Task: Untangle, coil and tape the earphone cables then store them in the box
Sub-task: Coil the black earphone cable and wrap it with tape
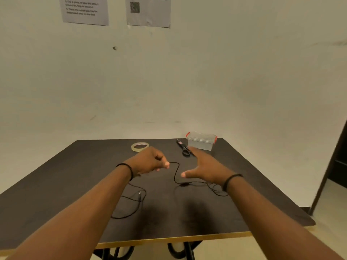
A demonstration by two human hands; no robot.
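A thin black earphone cable (176,173) lies loosely spread over the dark table (75,175), with loops under both my forearms. My left hand (150,161) pinches one end of the cable between thumb and fingers, just above the table. My right hand (204,168) hovers flat with fingers spread and thumb out, to the right of the raised strand, holding nothing. A clear plastic box (201,141) with red clips stands at the far right of the table, its lid on. A roll of clear tape (139,146) lies at the back middle.
Black scissors (184,148) lie between the tape roll and the box, partly behind my right fingertips. Two printed sheets (85,10) hang on the wall. The table's front edge (169,240) is near me; a dark doorway (338,166) is at right.
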